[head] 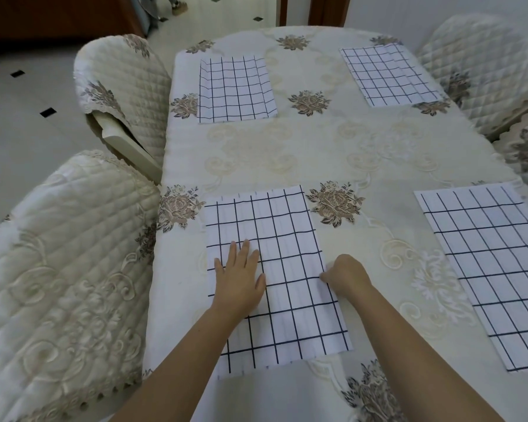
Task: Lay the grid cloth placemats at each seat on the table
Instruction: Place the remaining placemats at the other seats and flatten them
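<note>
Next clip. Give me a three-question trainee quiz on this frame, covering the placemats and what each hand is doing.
1. True or false: the left hand lies flat on the near-left placemat.
2. Counting that one, how many placemats lie on the table?
3. Multiple choice: the right hand is A) pinching the near-left placemat's right edge, B) lying flat on bare tablecloth, C) raised in the air holding nothing.

Key: 1 true. 2 four: the others are the near-right placemat, far-left placemat and far-right placemat. 3 A.
</note>
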`<state>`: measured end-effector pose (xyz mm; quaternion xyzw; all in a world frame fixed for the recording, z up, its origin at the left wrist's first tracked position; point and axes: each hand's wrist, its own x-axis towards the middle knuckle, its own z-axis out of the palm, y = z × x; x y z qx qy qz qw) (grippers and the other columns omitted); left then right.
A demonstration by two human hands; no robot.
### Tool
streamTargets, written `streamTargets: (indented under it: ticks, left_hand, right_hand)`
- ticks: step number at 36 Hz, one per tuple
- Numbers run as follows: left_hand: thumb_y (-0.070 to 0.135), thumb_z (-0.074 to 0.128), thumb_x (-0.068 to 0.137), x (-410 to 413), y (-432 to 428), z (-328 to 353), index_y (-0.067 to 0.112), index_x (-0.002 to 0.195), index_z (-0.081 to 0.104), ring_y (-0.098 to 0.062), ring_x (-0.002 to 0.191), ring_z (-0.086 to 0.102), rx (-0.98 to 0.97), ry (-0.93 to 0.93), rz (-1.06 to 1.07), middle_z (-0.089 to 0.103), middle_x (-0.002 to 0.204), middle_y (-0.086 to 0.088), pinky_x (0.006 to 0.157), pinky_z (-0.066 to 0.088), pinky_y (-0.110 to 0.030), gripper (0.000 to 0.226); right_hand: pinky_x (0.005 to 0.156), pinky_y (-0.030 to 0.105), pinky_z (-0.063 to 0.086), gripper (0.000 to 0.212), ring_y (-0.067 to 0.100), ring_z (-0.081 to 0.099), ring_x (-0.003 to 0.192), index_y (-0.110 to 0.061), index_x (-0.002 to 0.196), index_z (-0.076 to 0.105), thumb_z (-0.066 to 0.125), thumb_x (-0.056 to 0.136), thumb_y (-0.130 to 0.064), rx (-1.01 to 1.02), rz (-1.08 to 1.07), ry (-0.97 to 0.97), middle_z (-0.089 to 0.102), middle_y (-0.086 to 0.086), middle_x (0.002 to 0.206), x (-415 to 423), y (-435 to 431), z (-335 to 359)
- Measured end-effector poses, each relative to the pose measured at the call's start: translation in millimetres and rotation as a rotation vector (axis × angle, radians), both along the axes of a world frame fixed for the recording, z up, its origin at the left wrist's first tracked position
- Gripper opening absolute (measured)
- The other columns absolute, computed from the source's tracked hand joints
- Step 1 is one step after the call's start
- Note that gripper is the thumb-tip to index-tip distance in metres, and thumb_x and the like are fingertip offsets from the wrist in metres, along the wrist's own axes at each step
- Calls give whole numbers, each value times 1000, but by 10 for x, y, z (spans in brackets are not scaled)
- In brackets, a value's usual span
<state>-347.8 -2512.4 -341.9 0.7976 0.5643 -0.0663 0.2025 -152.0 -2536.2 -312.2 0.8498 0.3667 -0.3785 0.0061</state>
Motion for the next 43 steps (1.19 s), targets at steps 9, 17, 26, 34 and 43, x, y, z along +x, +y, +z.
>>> streamTargets:
  ticks: [9,17,26,34,43]
  left_hand:
    - [34,27,99,23,-22,-32,18,149,12,-23,145,-13,38,42,-51,-5,159,-1,115,-4,-50,54]
    - [34,23,99,106,-43,-106,16,149,12,-23,146,-9,54,45,-84,-1,159,-3,116,0,-51,54]
    - [35,38,83,91,-61,-213,9,120,52,-31,119,57,217,-68,-88,59,128,-15,82,50,-55,47]
    - [34,27,93,6,-71,-341,11,136,43,-22,130,46,252,-65,-97,49,141,-5,96,40,-54,51]
    - [35,32,90,-276,102,-421,16,137,41,-22,130,46,354,-1,-17,45,144,-5,91,44,-56,52]
  right_hand:
    - [74,25,39,35,28,58,106,1,110,55,61,88,-25,-30,57,-17,61,14,116,26,-9,40]
    - [79,29,42,38,25,56,110,-6,113,53,61,87,-32,-93,149,-114,58,8,119,-8,35,76]
    - [100,51,36,46,41,43,126,0,121,54,66,78,-11,512,520,-298,44,25,135,-578,236,-93]
    - [102,47,43,48,20,44,132,-14,135,48,19,99,-27,557,722,-209,50,1,141,-696,44,-551]
    - [106,50,27,59,19,24,139,-10,143,33,28,92,-39,586,604,-346,32,3,151,-137,-26,-704]
